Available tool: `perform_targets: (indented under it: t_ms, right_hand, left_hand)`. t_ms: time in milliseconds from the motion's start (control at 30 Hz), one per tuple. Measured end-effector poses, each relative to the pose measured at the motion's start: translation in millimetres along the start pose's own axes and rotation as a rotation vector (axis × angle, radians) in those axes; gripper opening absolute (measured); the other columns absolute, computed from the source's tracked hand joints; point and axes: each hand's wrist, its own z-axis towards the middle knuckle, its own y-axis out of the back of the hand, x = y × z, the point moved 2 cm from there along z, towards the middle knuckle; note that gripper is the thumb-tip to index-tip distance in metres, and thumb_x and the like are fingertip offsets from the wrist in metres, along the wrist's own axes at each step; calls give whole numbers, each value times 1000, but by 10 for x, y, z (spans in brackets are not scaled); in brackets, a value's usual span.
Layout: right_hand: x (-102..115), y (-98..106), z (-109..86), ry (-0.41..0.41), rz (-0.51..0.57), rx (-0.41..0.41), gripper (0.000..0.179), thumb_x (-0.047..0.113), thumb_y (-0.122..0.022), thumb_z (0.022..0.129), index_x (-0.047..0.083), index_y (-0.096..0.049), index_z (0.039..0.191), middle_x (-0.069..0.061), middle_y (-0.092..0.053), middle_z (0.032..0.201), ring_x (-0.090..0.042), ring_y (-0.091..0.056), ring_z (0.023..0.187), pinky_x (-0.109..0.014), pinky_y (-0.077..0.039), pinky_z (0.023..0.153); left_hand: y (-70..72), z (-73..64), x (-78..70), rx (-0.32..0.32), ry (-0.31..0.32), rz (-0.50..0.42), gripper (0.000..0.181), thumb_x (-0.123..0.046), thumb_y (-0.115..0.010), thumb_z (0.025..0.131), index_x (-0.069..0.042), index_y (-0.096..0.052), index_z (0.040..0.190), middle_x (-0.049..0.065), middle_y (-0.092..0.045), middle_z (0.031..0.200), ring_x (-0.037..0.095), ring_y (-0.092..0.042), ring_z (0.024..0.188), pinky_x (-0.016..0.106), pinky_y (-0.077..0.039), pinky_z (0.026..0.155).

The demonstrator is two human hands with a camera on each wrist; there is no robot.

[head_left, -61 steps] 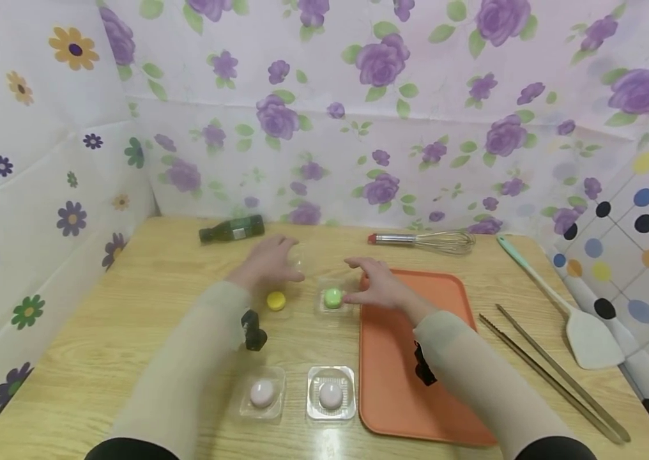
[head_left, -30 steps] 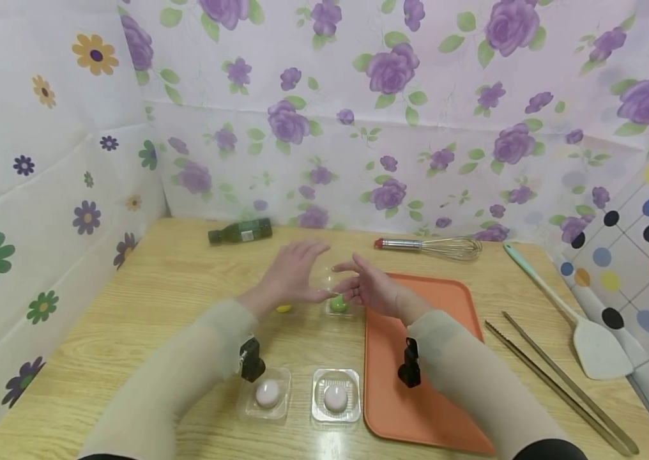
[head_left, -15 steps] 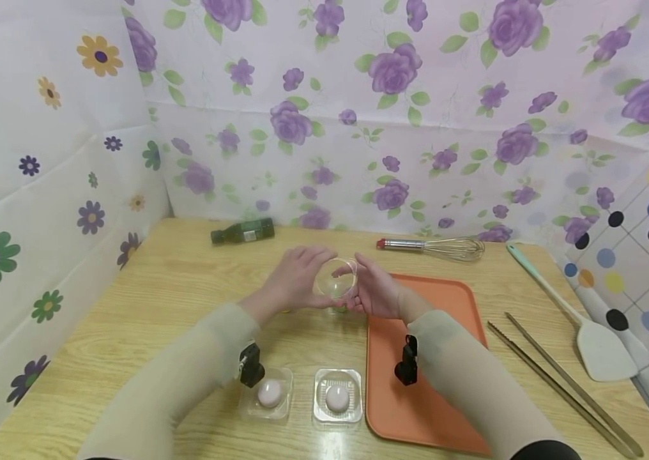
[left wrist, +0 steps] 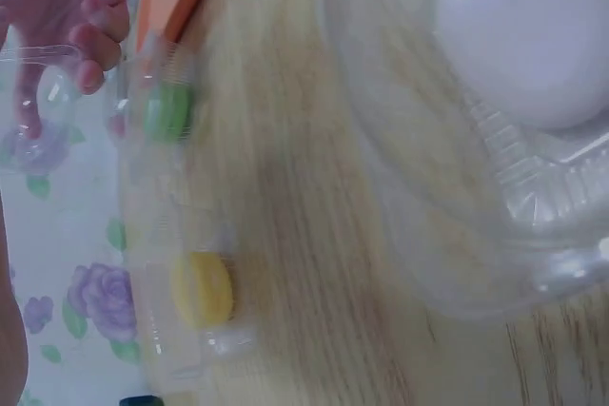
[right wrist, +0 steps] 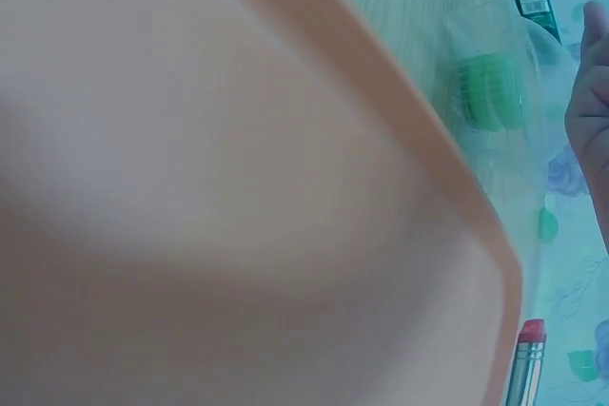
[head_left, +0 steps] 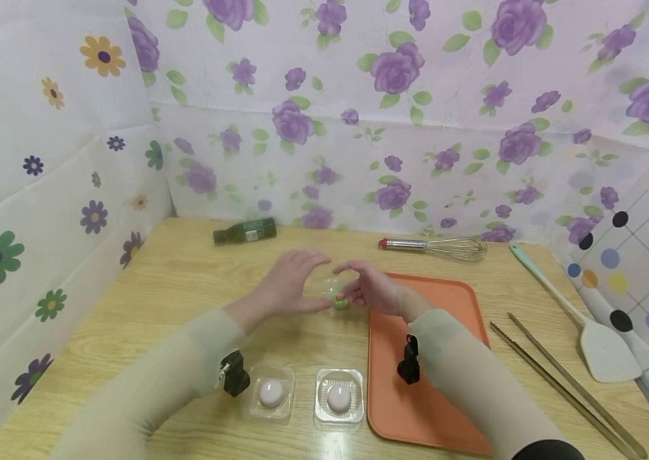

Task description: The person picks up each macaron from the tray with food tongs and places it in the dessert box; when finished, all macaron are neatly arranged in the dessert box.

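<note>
Both hands reach out over the middle of the table. My left hand (head_left: 291,281) curves its thumb and fingers around the left side of a clear plastic lid (head_left: 330,285). On its right side my right hand (head_left: 375,291) has bent fingers at the rim. In the left wrist view the lid (left wrist: 38,106) shows in front of the right hand's fingers, above a clear box. That box holds a round green macaron (head_left: 340,303). A yellow macaron (left wrist: 205,290) in another clear box is hidden behind the left hand in the head view.
Two clear boxes with pale round pieces stand in front, the left box (head_left: 252,409) and the right box (head_left: 322,414). An orange tray (head_left: 416,409) lies under the right forearm. Around lie a dark bottle (head_left: 246,231), whisk (head_left: 434,246), tongs (head_left: 554,377) and spatula (head_left: 606,351).
Both hands came together over the green macaron, the left one bringing the clear lid rightward. In the last half second the lid has tipped lower toward the box, and the left forearm swung left.
</note>
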Motion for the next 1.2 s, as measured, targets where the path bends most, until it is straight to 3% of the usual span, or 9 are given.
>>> perform_targets:
  t_ms: [233,400,500,600,733,867,1033,1200]
  right_hand:
    - [60,-41,13,139,-123,-46,47,27,-47,93,9,-40,136,-17,-63,105,-17,-48,74,-29,-34,65]
    - [78,-98,24,189,-337,-82,44,25,-55,94,18,-43,135,-18,-55,126,-23,-51,94,-43,-40,80]
    - [101,-135,27,232,-418,-84,45,21,-58,93,17,-44,136,-13,-54,127,-27,-52,108,-49,-39,92]
    - [120,-170,53,288,-475,-89,48,17,-63,89,14,-46,134,-11,-55,125,-25,-53,106,-43,-42,92]
    - [121,-215,106,345,-555,-91,51,15,-68,84,12,-48,130,-11,-56,125,-21,-56,93,-33,-47,79]
    - [117,-281,132,353,-621,-82,53,16,-70,82,10,-48,130,-11,-54,127,-19,-58,87,-31,-49,72]
    - [127,-391,166,311,-836,-115,61,31,-74,79,17,-48,131,-4,-54,123,-17,-56,88,-32,-49,69]
    - [110,-498,277,320,-1061,-140,70,40,-75,75,14,-47,133,-5,-54,122,-18,-53,99,-32,-48,78]
  left_hand:
    - [47,-26,172,86,205,-271,55,-39,-61,88,-3,-51,129,11,-54,126,28,-47,115,47,-35,99]
    - [66,-75,285,185,313,-459,56,-40,-59,89,-1,-52,129,11,-57,123,26,-52,108,46,-42,92]
    - [97,-101,315,233,368,-506,60,-42,-60,88,-4,-49,134,9,-55,128,25,-51,110,46,-42,92]
    - [121,-119,348,261,393,-498,66,-47,-61,86,-6,-46,136,7,-54,130,23,-50,113,44,-41,94]
    - [146,-157,391,285,371,-482,74,-47,-67,81,-5,-45,137,8,-55,128,24,-50,114,43,-41,95]
    - [150,-200,421,310,342,-457,78,-42,-74,75,-4,-44,137,9,-55,126,25,-50,112,43,-42,93]
    - [146,-260,439,350,313,-322,83,-41,-77,68,-7,-45,137,12,-48,133,31,-43,120,53,-37,97]
    - [153,-323,498,342,260,-156,82,-43,-78,65,-10,-49,134,14,-41,140,36,-34,128,59,-24,103]
